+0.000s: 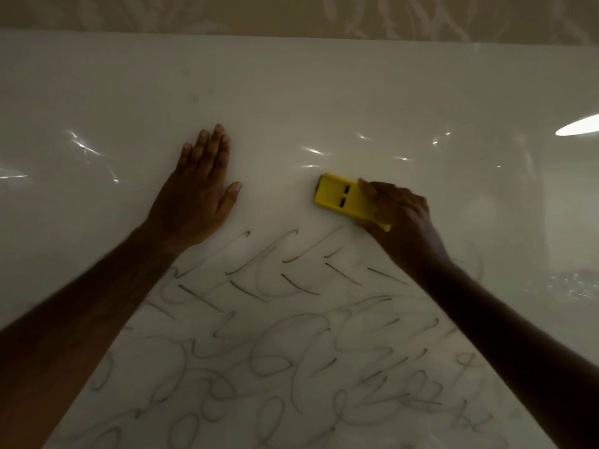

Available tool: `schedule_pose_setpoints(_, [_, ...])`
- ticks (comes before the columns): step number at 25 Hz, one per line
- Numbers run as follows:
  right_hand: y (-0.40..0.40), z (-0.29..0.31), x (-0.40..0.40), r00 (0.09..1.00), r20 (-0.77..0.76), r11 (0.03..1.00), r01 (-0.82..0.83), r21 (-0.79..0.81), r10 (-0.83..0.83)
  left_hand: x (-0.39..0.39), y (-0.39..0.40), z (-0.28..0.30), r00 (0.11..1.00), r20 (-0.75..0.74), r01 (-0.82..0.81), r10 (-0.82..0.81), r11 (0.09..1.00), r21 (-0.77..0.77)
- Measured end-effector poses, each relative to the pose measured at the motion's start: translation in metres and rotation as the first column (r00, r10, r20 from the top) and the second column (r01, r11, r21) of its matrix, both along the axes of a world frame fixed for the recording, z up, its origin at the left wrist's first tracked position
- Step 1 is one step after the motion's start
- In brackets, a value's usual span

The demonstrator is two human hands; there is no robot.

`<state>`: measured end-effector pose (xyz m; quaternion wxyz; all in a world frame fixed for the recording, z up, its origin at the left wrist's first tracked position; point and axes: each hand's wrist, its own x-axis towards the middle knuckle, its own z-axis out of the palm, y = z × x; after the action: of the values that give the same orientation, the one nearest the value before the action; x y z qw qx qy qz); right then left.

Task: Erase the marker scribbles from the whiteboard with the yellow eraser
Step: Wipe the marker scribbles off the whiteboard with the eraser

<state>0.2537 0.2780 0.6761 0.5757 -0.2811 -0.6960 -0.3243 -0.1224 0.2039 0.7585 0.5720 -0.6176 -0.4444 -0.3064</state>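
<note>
Left hand lying spread flat, bracing whiteboard; right hand gripping yellow eraser, scribbles waiting at 6 o'clock

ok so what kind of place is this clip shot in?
Hard to pin down: probably an indoor room, home or office. All that shows is a large glossy whiteboard covered in marker scribbles, ceiling-light glare on it, and a beige patterned wall behind it.
</note>
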Motion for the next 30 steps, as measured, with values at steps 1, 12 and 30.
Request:
schedule_pose_setpoints(1, [-0.003,-0.009,-0.014,0.999,0.034,0.999,-0.018,0.036,0.016,-0.005,-0.001,-0.001,1.0,0.004,-0.002,0.002,1.0,0.004])
schedule_pose_setpoints(12, [-0.003,-0.002,-0.008,0.999,0.039,0.998,-0.021,0.052,0.019,-0.037,-0.013,-0.018,0.997,0.077,-0.027,0.026,1.0,0.005])
schedule_pose_setpoints(30, [-0.028,-0.001,-0.132,0.978,0.194,0.989,-0.095,0.113,0.072,-0.102,-0.035,-0.032,0.999,0.034,-0.008,0.009,1.0,-0.005])
